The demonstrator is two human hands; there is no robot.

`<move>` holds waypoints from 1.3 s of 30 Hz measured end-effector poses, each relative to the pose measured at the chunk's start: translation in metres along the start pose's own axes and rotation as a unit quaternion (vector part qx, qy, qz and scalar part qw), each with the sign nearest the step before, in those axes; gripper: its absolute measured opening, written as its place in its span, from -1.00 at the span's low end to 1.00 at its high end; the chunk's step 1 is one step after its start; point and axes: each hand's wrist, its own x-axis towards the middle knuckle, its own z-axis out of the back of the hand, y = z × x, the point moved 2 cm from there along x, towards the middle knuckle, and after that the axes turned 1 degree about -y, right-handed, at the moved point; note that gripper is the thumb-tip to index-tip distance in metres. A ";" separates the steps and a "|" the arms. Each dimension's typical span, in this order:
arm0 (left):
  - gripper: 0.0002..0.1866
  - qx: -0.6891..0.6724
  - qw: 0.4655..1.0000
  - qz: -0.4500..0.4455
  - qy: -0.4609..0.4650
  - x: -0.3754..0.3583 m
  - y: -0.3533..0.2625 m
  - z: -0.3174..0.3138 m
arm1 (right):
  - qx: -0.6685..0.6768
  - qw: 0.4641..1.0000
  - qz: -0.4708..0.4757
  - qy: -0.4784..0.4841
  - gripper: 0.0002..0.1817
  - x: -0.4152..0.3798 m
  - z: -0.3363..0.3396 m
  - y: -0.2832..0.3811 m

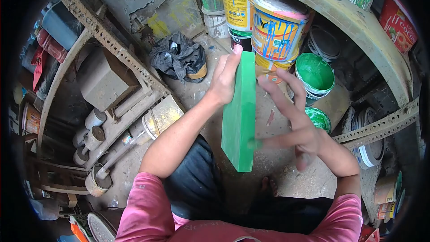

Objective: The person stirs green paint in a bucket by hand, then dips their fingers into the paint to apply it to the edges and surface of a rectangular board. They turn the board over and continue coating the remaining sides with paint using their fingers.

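A flat green board (244, 121) is held up on edge in front of my body, its narrow side towards me. My left hand (226, 78) grips its upper left part, with the thumb at the top edge and the other fingers partly hidden. To the right of the board is my right hand (298, 127), fingers spread and slightly blurred; its thumb reaches the board's lower right edge. Behind that hand stand an open bucket of green paint (315, 72) and a smaller green-coated container (319, 118).
Paint-streaked yellow buckets (277, 29) stand at the back. A black plastic bag (177, 58) lies on the floor. Perforated metal shelving (103, 31) runs along the left, with a curved shelf edge (358, 22) at the right. A yellow-stained bucket (162, 115) is left of my knee.
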 end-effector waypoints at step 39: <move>-0.27 0.325 0.946 0.011 -0.007 0.019 -0.013 0.006 | 0.095 0.993 -0.034 -0.054 -0.14 -0.007 0.018 -0.027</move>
